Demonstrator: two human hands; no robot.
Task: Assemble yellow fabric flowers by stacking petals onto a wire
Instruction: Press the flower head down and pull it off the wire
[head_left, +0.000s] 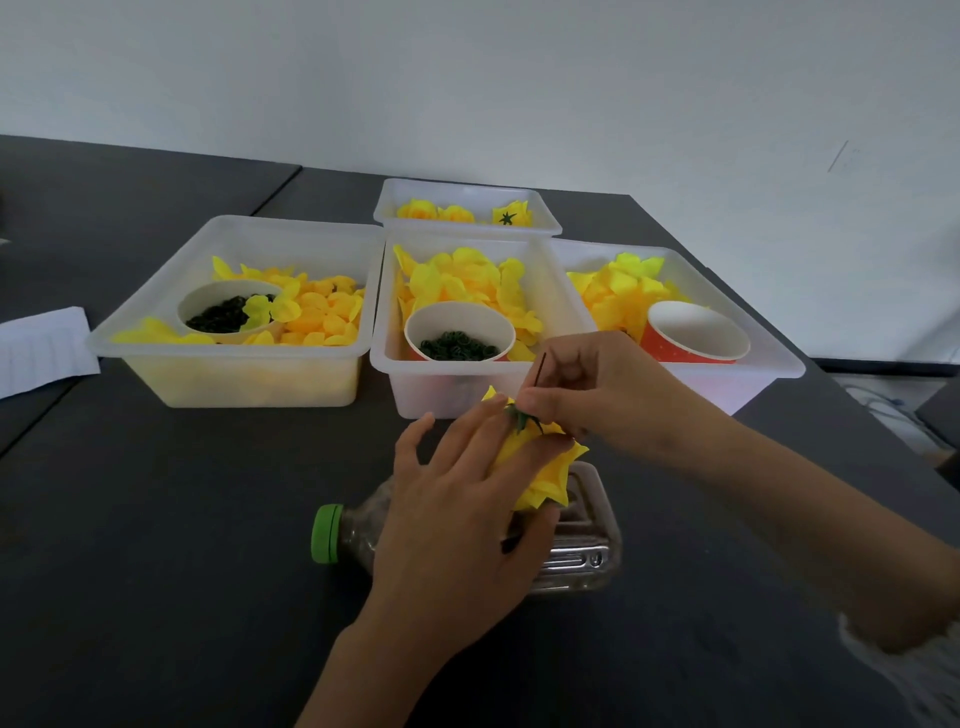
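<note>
Dark table (182, 519) bore three translucent bins; the middle bin (389, 364) served as landmark. Just before it lay a clear bottle (576, 551). Above the bottle, the left hand (457, 519) cupped a yellow flower (550, 478); the right hand (597, 389) pinched the wire (541, 364) above its green calyx (519, 415).

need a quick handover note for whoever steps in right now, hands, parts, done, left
Left hand holds the yellow fabric flower above the clear plastic bottle lying on the table.
Right hand pinches the thin dark wire at the green star-shaped calyx.
Done: petals and calyx are on the wire; finished flowers lie in the far white tray.
Left: seat the calyx, add this flower to that tray, then build more from the three near trays.
</note>
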